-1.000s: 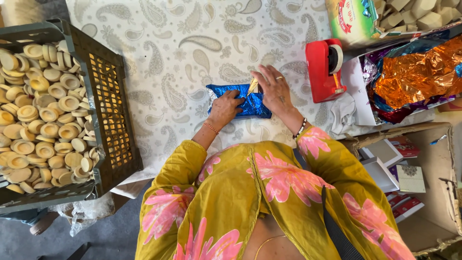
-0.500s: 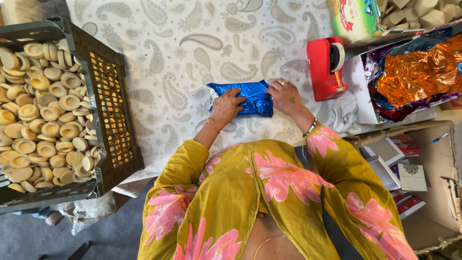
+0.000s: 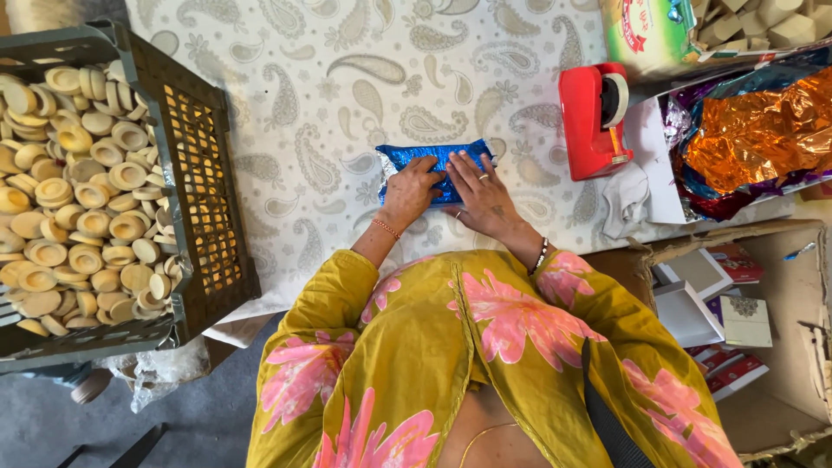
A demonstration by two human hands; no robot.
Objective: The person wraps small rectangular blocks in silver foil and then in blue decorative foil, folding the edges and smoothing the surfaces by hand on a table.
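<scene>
A blue foil packet (image 3: pixel 433 165) lies flat on the surface (image 3: pixel 303 104), on a white cloth with a grey paisley print, right in front of the person. Both hands are on it. The left hand (image 3: pixel 414 189) rests palm down on the packet's near edge, fingers bent and pressing the foil. The right hand (image 3: pixel 475 189) lies just beside it, fingers spread flat over the right half of the packet, a ring on one finger. The two hands touch or nearly touch at the middle. Neither hand grips anything; they press.

To the right of the packet stands a red tape dispenser (image 3: pixel 594 117) with a roll of tape on it. Beyond that sits a heap of crumpled foil sheets (image 3: pixel 754 130), orange on top, with blue and purple at the edges, in a white box. A white rag (image 3: pixel 626 198) hangs near the dispenser's foot.

On the left, well apart from the packet, is a dark plastic crate (image 3: pixel 204 199) full of pale round discs (image 3: pixel 78 191). At the lower right, below the surface, an open carton (image 3: pixel 780 347) holds small boxes.
</scene>
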